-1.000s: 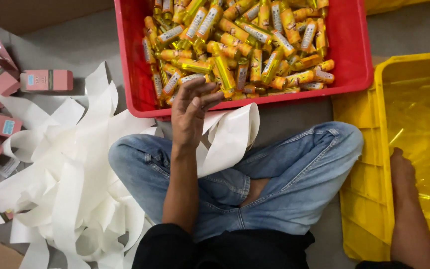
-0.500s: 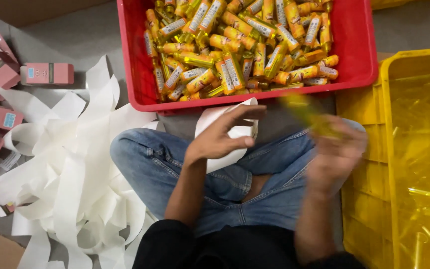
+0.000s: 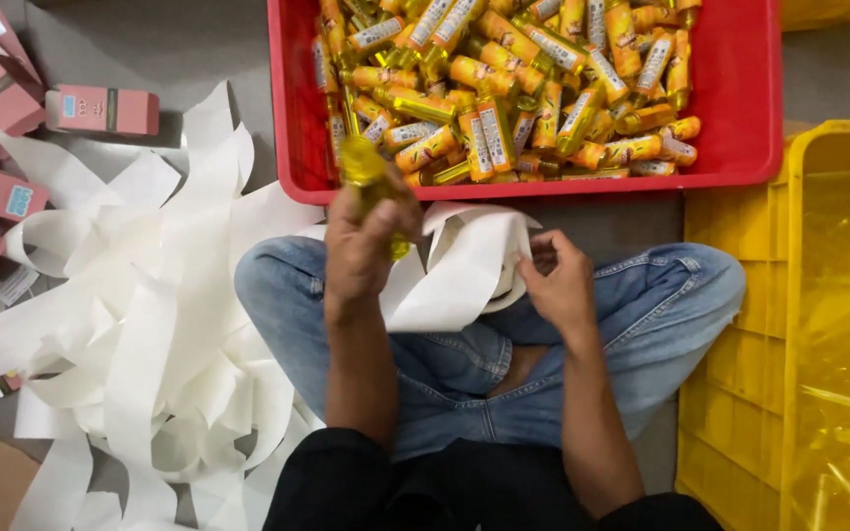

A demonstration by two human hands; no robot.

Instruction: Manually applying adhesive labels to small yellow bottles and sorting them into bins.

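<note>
left hand (image 3: 364, 248) grips a yellow bottle (image 3: 371, 182); right hand (image 3: 555, 285) pinches white paper strip (image 3: 464, 270).

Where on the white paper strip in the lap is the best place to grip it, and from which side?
Probably the free curled end of the white paper strip, pinched flat between thumb and fingers from the person's right, where the right hand already touches it. The left hand is busy holding a small yellow bottle, and the strip's edge lies exposed there.

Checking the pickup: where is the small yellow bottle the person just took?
Head view: the small yellow bottle is in the left hand, just below the red crate rim.
</note>
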